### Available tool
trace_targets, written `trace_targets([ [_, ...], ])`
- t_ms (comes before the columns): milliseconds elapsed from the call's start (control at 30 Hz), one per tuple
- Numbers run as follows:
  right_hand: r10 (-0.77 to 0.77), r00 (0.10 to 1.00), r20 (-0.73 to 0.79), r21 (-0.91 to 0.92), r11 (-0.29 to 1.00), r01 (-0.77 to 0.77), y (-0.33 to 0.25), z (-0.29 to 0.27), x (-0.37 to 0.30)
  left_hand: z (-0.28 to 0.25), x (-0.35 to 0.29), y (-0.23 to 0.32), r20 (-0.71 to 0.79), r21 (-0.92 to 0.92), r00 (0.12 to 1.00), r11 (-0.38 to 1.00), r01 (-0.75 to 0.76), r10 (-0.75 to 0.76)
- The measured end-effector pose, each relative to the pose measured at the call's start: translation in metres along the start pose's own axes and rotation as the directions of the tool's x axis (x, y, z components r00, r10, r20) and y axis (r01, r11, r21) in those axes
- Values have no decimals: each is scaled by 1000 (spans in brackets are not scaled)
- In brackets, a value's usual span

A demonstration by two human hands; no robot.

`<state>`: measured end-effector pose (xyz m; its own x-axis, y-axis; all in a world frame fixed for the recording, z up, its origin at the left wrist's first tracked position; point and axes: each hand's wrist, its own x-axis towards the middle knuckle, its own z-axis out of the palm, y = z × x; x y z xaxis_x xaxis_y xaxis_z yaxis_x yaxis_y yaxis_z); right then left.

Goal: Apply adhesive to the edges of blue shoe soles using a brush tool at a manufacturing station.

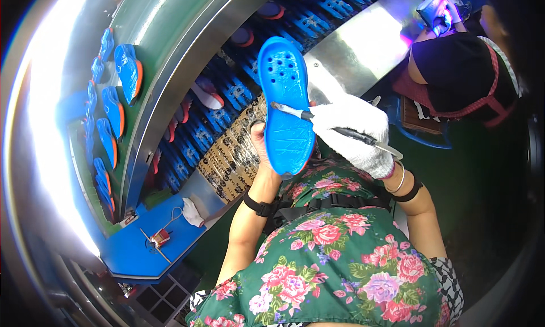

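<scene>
A blue shoe sole [286, 125] stands upright in front of my chest, its inner side towards me, with small round holes near the top and a wet-looking shine. My bare left hand [259, 138] is closed around its left edge, the thumb showing and the other fingers hidden behind. In a white knit glove, my right hand [355, 131] grips a brush [292, 110]. The brush's bristles touch the middle of the sole, and its dark handle runs back through the gloved fingers.
Several blue soles with orange edges lie on a green conveyor belt [162, 23] at left. Blue racks holding shoe parts [207, 97] stand beyond my hands. A blue table [133, 250] carries a small red-and-metal item [160, 238]. Another person [460, 71] works at far right, beside a stool [420, 120].
</scene>
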<state>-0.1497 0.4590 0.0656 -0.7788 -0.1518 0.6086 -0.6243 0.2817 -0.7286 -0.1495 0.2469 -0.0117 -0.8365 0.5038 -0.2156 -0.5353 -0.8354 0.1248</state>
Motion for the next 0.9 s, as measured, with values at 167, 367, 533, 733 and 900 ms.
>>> trace_targets([
  [167, -132, 991, -13, -159, 979, 128, -6, -7, 16, 15, 8, -10, -69, 106, 995, 992, -66, 74],
  [367, -195, 978, -75, -89, 978, 189, 7, -8, 33, -12, 9, -11, -258, 278, 955, 958, -73, 148],
  [533, -264, 964, 21, -245, 934, 261, 1, 0, 44, -2, 11, -14, -190, 344, 977, 939, -25, 96],
  [733, -133, 991, -10, 78, 988, 134, -8, 1, 31, -26, 18, -16, 152, -346, 988, 934, 91, -40],
  [900, -178, 981, -71, -125, 978, 168, -5, -11, 28, -8, 9, -13, -158, 358, 983, 933, -31, 93],
])
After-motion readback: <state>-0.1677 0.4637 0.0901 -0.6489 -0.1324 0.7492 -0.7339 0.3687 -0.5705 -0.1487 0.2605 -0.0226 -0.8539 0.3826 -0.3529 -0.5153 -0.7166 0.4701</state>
